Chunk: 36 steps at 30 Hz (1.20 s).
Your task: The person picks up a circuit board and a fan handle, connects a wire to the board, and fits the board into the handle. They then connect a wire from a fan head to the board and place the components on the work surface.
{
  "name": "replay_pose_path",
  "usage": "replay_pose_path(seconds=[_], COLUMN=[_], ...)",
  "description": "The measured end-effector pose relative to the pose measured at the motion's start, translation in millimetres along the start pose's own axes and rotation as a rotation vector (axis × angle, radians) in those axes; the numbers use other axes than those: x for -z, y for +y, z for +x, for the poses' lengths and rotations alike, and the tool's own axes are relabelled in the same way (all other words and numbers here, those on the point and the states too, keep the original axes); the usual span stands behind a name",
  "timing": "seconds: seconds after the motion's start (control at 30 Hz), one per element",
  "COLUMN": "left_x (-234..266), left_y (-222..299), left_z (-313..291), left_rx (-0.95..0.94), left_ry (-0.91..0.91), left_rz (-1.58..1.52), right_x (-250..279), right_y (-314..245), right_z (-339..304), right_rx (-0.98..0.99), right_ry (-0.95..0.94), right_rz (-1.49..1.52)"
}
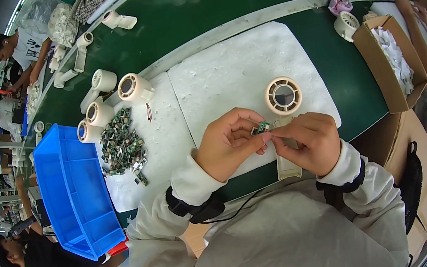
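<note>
My left hand [228, 145] is closed, with a small green circuit board [263, 126] pinched between thumb and fingertips. Right beside the board, my right hand [311, 140] is closed in a pinch. Whatever lies between its fingertips is too small to make out; thin wires seem to run nearby. Under and beyond my hands lies a cream handheld fan [283, 96]; its round head points up, and its pale handle [289, 167] is partly covered by my right hand. To the left is a heap of green circuit boards [122, 141] on the white foam sheet [226, 68].
Several cream fan heads [135, 88] stand beside the heap. A blue divided bin [75, 190] is at the left edge. On the right stands a cardboard box [392, 65] of white parts. More fans lie on the green table [216, 0] behind a metal rail. Other people work on both sides.
</note>
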<state>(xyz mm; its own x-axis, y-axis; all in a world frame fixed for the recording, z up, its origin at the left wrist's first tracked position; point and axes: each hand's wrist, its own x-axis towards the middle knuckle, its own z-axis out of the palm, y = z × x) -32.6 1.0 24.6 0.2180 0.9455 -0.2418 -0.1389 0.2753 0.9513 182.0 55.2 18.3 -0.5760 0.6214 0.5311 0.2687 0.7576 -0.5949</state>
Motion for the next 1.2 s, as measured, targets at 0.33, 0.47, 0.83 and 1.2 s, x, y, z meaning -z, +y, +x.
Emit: replay_pose_path(seconds=[0.33,0.47,0.83,1.2], left_x=[-12.4,-17.3,-3.8,-3.0], left_y=[-9.2,-9.9,-13.0,-14.1], left_z=[-8.8,-12.9,-1.4,-5.5], left_rx=[-0.181,-0.224,-0.132,-0.292], left_ry=[0.117,0.135,0.033,0.039], left_rz=[0.234,0.325,-0.037,0.136], right_x=[2.9,-2.4,14.4,16.9], right_y=[-9.1,-8.6,9.6,11.4], right_z=[-4.2,-11.9,0.2,-2.7], right_rx=[-0.168,-0.171,-0.292,-0.179], right_ry=[-0.069,-0.010,-0.181,-0.171], right_rz=[-0.005,0.011,0.252,0.210])
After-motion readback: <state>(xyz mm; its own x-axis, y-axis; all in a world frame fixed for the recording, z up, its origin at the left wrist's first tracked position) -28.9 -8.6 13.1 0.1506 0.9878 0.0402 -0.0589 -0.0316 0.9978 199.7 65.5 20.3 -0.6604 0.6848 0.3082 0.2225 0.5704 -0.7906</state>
